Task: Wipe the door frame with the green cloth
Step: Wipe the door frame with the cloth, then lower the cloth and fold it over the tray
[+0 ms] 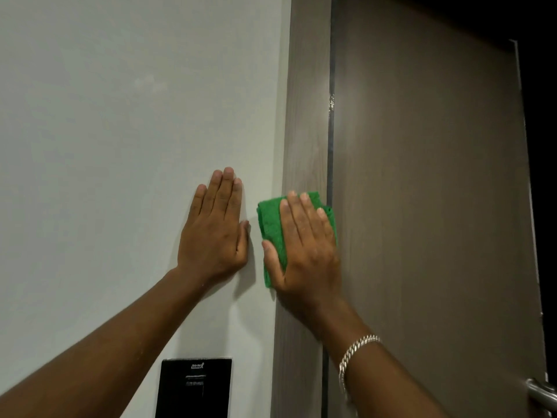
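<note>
My right hand (304, 245) lay flat, fingers spread, pressing the folded green microfibre cloth (272, 233) against the brown wood-grain door frame (304, 131); the cloth's left edge lapped over onto the pale grey wall (120, 116). A silver chain bracelet (352, 354) sat on that wrist. My left hand (215, 230) rested open, palm flat on the wall just left of the cloth, holding nothing. A black rectangular wall panel (194, 387) was below it. The brown door (422, 206) stood right of the frame, its metal handle (541, 393) at the lower right.
</note>
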A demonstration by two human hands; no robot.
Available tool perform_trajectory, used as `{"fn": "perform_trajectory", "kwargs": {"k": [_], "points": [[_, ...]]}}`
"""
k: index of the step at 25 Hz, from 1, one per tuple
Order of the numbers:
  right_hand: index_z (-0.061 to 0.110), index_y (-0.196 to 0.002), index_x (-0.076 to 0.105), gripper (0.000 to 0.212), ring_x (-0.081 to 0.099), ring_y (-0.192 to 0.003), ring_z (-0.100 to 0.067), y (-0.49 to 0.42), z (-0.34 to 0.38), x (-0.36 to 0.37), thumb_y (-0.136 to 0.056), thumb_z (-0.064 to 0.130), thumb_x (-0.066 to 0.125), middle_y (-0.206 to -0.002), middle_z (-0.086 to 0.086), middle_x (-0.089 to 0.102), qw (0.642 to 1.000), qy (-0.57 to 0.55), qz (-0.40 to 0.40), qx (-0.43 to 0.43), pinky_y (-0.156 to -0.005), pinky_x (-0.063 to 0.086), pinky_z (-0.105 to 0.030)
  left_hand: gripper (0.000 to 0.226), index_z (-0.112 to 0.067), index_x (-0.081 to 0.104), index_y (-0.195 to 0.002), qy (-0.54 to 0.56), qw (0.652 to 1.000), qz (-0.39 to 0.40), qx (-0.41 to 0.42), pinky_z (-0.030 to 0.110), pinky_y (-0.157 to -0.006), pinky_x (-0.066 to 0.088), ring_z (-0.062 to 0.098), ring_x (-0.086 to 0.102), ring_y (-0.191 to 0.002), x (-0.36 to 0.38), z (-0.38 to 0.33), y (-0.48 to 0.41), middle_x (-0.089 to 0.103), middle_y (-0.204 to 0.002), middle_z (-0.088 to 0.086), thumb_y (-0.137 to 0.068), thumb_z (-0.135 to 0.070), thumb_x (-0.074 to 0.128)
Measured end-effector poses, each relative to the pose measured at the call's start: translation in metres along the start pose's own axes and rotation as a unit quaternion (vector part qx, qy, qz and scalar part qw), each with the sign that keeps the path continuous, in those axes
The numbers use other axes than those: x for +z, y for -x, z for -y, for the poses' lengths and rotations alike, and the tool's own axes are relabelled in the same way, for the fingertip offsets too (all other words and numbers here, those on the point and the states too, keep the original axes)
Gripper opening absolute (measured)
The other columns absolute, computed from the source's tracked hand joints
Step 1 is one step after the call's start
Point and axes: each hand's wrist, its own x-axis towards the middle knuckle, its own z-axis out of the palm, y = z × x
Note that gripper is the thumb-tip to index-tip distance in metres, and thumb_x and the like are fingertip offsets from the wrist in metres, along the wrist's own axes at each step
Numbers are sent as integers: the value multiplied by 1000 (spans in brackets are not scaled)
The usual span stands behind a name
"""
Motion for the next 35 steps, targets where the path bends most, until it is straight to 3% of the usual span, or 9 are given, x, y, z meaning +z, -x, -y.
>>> {"fn": "perform_trajectory", "kwargs": {"k": [4,9,12,17,20,22,26,31,35], "points": [[14,-156,12,72,4,-155,-17,55,12,-5,-98,50,34,-166,-4,13,998,-24,40,34,-127,5,-41,67,-5,19,-153,113,993,17,-4,44,-126,10,25,6,-154,-10,-11,47,11,-165,12,-95,-38,24],[12,-154,18,79,1,-155,-16,85,18,-28,-81,28,42,-166,-2,11,976,-176,118,46,-126,5,-48,55,-20,40,-148,304,949,75,-19,31,-125,16,9,15,-152,-22,-54,127,31,-160,-3,-97,-40,29],[16,-154,17,79,-2,-154,-9,91,18,-40,-79,13,41,-165,5,9,939,-280,172,102,-127,4,-49,29,-43,50,-122,427,897,48,-106,12,-100,43,-3,54,-119,-29,-82,144,62,-123,-19,-95,-33,49],[9,-151,30,76,11,-153,-10,117,35,-68,-76,6,43,-162,2,23,891,-359,198,195,-127,13,-41,37,-20,49,-114,545,784,108,-277,27,-70,60,20,72,-89,-37,-104,161,71,-95,8,-86,-2,65],[9,-145,44,71,27,-149,-13,151,56,-74,-75,4,50,-156,-2,40,878,-354,85,309,-123,25,-34,40,-18,50,-114,559,757,115,-320,37,-75,62,25,73,-90,-50,-93,190,73,-96,13,-84,4,66],[16,-140,50,61,42,-141,-15,186,81,-72,-80,5,58,-148,-2,50,837,-372,53,398,-115,40,-35,41,-20,51,-113,566,739,128,-341,38,-79,62,25,73,-95,-60,-79,225,73,-102,13,-84,4,66],[23,-134,47,61,67,-95,5,265,154,-57,-82,0,72,-114,4,65,681,-477,161,531,-72,55,-10,37,-19,51,-108,503,721,168,-446,46,-81,62,37,71,-97,-93,-39,326,71,-101,26,-84,3,68],[26,-132,47,66,67,-81,-5,356,232,-30,-78,3,76,-93,11,66,646,-412,323,555,-70,54,-16,38,-19,46,-103,357,687,214,-595,54,-76,60,40,70,-88,-117,0,454,67,-93,29,-81,-4,73],[25,-130,50,64,65,-76,-2,449,292,-8,-77,2,76,-91,7,67,598,-378,431,560,-62,51,-7,43,-22,33,-99,236,659,247,-670,22,-56,55,18,59,-69,-122,7,567,62,-90,26,-84,-8,70]]}}
